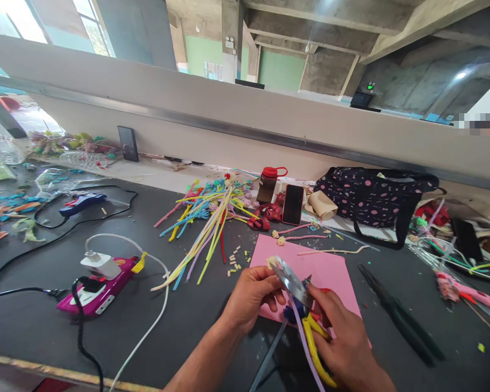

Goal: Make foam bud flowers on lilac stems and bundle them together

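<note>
My left hand [255, 296] pinches the cream fuzzy tip [273, 262] of a pipe cleaner. Its lilac stem [300, 332] runs down between my hands toward the bottom edge. In my right hand [338, 332] are yellow-handled scissors [316, 354], their broad silver blades [291, 279] reaching up to the cream tip; whether they touch it I cannot tell. Beneath my hands a blue glue gun [289, 313] is partly hidden, with a greyish glue stick [269, 356] beside it. A pink sheet [265, 247] lies under all this.
Left of the sheet lie a bundle of colourful pipe cleaners [204, 239] and small cut bits [236, 258]. A magenta power strip [110, 291] trails cables. A phone [293, 204], patterned bag [371, 198] and red-lidded bottle [267, 185] line the back. A dark long-nosed tool [404, 318] lies right.
</note>
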`<state>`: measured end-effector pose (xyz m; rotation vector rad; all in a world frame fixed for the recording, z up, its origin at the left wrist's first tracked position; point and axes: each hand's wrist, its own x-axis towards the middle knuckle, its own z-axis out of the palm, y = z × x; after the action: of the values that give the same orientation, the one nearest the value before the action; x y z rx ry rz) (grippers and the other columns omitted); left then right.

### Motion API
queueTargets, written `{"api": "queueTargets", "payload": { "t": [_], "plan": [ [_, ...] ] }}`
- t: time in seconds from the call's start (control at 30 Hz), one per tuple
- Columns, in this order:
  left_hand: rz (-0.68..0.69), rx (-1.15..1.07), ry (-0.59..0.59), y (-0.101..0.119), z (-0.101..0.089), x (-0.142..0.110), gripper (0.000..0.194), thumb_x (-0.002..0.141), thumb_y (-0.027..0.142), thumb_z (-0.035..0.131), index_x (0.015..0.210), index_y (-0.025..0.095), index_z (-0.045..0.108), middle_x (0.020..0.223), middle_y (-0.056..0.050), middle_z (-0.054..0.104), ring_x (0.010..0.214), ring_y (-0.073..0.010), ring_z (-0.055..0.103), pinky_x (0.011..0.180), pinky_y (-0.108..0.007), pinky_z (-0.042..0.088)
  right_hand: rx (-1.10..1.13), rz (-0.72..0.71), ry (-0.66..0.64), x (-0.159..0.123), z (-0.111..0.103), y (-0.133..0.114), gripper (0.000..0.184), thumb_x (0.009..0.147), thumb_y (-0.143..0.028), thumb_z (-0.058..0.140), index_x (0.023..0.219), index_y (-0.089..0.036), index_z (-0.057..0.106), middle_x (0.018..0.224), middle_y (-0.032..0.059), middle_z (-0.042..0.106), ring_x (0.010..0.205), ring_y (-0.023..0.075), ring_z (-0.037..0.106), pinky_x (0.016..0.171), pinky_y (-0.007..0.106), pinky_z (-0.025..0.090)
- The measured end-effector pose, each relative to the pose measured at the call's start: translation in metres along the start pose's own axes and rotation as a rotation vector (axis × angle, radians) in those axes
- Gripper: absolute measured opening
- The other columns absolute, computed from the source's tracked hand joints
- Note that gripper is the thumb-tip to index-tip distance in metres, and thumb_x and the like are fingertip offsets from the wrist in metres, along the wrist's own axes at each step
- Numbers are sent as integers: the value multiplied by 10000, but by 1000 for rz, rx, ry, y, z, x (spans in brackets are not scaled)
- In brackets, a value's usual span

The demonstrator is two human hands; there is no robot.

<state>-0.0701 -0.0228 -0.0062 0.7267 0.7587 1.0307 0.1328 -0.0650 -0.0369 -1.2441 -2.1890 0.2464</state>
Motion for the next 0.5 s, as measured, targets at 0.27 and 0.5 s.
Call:
{"api": "queueTargets", "payload": {
  "t": [0.27, 0.5],
  "plan": [
    [27, 56, -4, 0, 0, -1, 222, 707, 306, 658, 633, 97, 642, 483, -24, 607, 383, -55, 502, 394, -135, 396, -141, -90, 24, 5, -3, 1, 577, 767, -197, 509, 1318, -156, 343, 1092, 139, 527, 907, 237, 560, 708, 340, 497],
    [31, 94, 3, 0, -1, 0, 215, 690, 312, 669, 670, 98, 660, 485, -21, 610, 400, -67, 512, 405, -145, 399, -237, -145, 37, 8, -7, 2, 549, 793, -228, 504, 1315, -145, 358, 1019, 127, 561, 854, 225, 575, 662, 328, 496]
  ]
}}
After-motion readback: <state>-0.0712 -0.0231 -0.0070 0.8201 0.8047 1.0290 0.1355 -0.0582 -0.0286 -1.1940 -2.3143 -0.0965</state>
